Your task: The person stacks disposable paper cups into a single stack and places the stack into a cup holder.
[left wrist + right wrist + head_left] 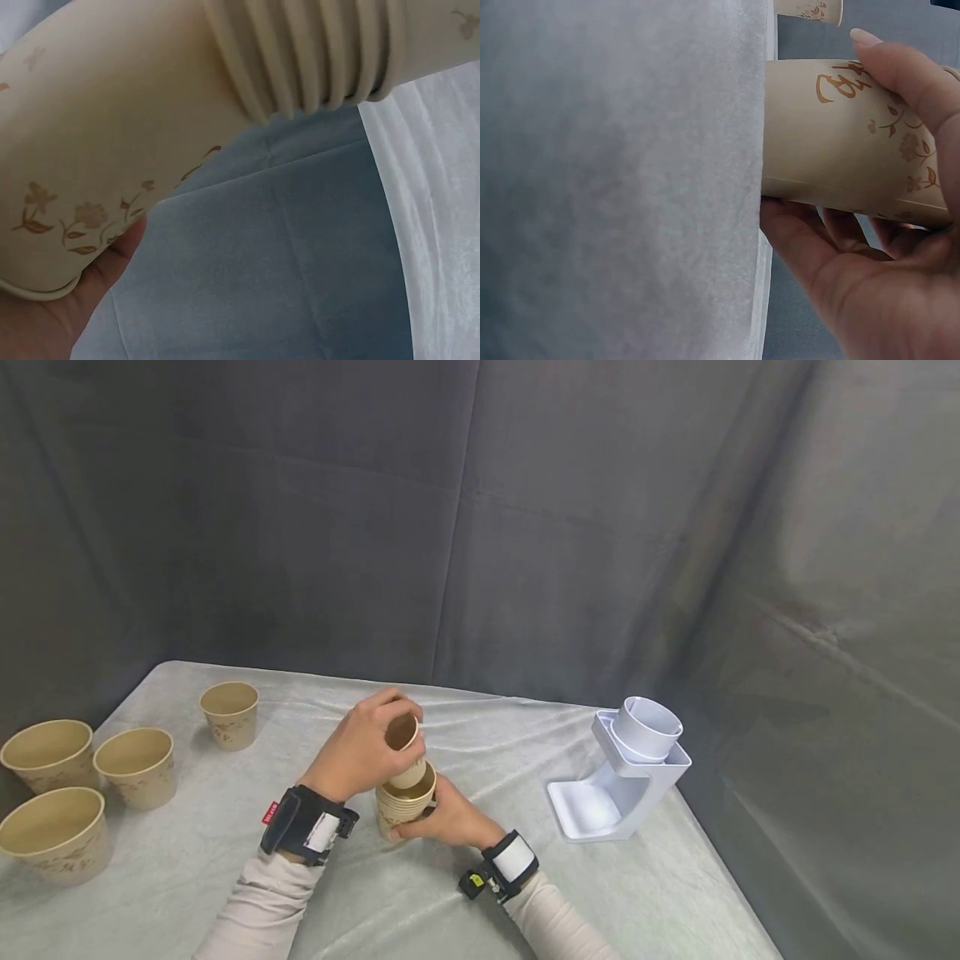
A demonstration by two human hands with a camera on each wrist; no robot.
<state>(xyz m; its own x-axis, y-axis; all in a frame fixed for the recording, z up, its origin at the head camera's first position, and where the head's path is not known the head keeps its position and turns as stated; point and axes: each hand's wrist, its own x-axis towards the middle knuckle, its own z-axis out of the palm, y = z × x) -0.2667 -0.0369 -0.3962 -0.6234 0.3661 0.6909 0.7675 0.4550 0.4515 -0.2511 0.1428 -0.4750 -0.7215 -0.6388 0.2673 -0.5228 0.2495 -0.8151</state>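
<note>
My left hand point(369, 739) grips a beige paper cup point(409, 770) by its upper part, just over a stack of paper cups point(397, 814). The base of this cup sits at or inside the mouth of the stack; how deep is hard to tell. Around the stack's lower side, my right hand point(453, 817) curls its fingers and thumb. Brown flower prints show on the held cup point(97, 150) in the left wrist view, beside the ribbed row of nested rims point(315, 52). In the right wrist view the stack's printed wall point(840, 135) lies between thumb and fingers.
On the left stand several larger beige tubs, among them a front tub point(67, 856), a rear tub point(56, 768), a middle one point(142, 777) and a farther one point(234, 727). A white stand point(630, 793) with a round holder point(648, 727) is at the right. Grey cloth walls point(337, 527) surround the table.
</note>
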